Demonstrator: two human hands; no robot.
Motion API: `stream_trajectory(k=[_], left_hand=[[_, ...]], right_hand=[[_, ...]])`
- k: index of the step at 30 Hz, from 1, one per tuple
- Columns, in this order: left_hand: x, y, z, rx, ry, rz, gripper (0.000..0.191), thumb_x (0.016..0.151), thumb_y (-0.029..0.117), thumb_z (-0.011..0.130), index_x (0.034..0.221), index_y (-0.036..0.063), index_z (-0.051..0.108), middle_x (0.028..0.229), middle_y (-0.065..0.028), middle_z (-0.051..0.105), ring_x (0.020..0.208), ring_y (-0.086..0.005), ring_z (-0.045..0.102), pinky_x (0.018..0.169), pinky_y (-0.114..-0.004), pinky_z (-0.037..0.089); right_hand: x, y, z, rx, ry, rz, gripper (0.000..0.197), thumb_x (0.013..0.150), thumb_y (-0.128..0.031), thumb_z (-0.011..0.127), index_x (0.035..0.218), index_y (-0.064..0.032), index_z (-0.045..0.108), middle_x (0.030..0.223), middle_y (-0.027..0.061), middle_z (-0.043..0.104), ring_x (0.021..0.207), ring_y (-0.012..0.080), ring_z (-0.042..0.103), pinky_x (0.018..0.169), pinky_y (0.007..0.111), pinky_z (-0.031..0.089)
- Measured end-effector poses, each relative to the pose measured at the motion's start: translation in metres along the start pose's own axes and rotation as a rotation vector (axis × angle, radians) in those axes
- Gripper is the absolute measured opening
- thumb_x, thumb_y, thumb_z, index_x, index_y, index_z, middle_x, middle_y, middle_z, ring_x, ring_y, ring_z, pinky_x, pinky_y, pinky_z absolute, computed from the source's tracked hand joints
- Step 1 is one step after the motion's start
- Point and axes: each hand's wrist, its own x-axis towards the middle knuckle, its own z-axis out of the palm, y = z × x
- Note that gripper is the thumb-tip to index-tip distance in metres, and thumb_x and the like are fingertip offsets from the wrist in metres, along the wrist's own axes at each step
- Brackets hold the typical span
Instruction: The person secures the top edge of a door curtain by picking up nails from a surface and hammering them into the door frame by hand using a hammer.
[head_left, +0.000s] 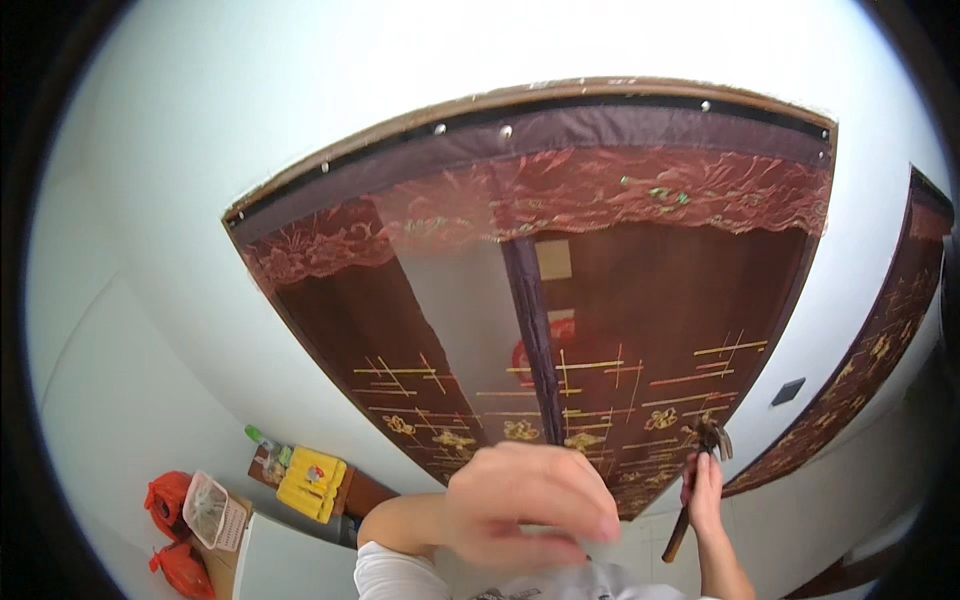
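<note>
My right hand (705, 495), low at the right, grips a claw hammer (681, 529) by its wooden handle, with the metal head pointing up. My left hand (525, 495) is raised in front of my chest, blurred, its fingers curled and a gap showing between thumb and fingers. Whether something small sits at its fingertips cannot be made out. Beyond both hands hangs a dark brown mesh door curtain (660, 292) with gold embroidery. A reddish lace valance (585, 187) runs across its top. Round pale fasteners (506, 132) dot the dark strip along the door frame (536, 88).
At lower left are a yellow package (311, 480), a pink plastic basket (214, 510), red plastic bags (169, 502) and a white surface (292, 562). A dark wall switch (788, 391) and a second curtained doorway (874, 352) are at the right.
</note>
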Motion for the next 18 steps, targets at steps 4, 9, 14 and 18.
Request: stream_trajectory(k=[4, 9, 14, 18], left_hand=[[-0.005, 0.016, 0.002, -0.139, -0.007, 0.115, 0.017, 0.090, 0.013, 0.071, 0.093, -0.0039, 0.071, 0.091, -0.0182, 0.070, 0.080, -0.0301, 0.068, 0.067, -0.036, 0.055], [-0.010, 0.018, -0.022, -0.227, -0.147, 0.263, 0.024, 0.094, 0.016, 0.068, 0.101, -0.0062, 0.071, 0.096, -0.0170, 0.070, 0.082, -0.0263, 0.067, 0.069, -0.034, 0.053], [-0.028, 0.027, -0.036, -0.334, -0.168, 0.241, 0.020, 0.093, 0.013, 0.067, 0.100, -0.0055, 0.071, 0.095, -0.0162, 0.069, 0.081, -0.0265, 0.066, 0.069, -0.034, 0.052], [-0.042, 0.034, -0.050, -0.336, -0.152, 0.223, 0.017, 0.093, 0.012, 0.068, 0.097, -0.0041, 0.071, 0.094, -0.0149, 0.069, 0.080, -0.0266, 0.065, 0.068, -0.034, 0.050]], right_hand=[[-0.002, -0.002, 0.050, -0.027, -0.148, 0.012, 0.040, 0.104, -0.046, 0.041, 0.104, -0.0077, 0.051, 0.067, 0.0005, 0.046, 0.041, 0.0076, 0.035, 0.036, 0.024, 0.029], [-0.016, -0.007, 0.095, -0.075, -0.248, -0.002, 0.041, 0.104, -0.046, 0.042, 0.106, -0.0062, 0.051, 0.067, 0.0013, 0.047, 0.043, 0.0079, 0.037, 0.038, 0.024, 0.031], [-0.026, -0.001, 0.122, -0.078, -0.300, 0.016, 0.039, 0.104, -0.045, 0.042, 0.107, -0.0064, 0.051, 0.067, 0.0010, 0.047, 0.044, 0.0081, 0.038, 0.039, 0.024, 0.031], [-0.034, -0.011, 0.145, -0.130, -0.285, 0.041, 0.037, 0.105, -0.040, 0.042, 0.103, -0.0052, 0.055, 0.068, 0.0002, 0.050, 0.046, 0.0071, 0.041, 0.041, 0.023, 0.033]])
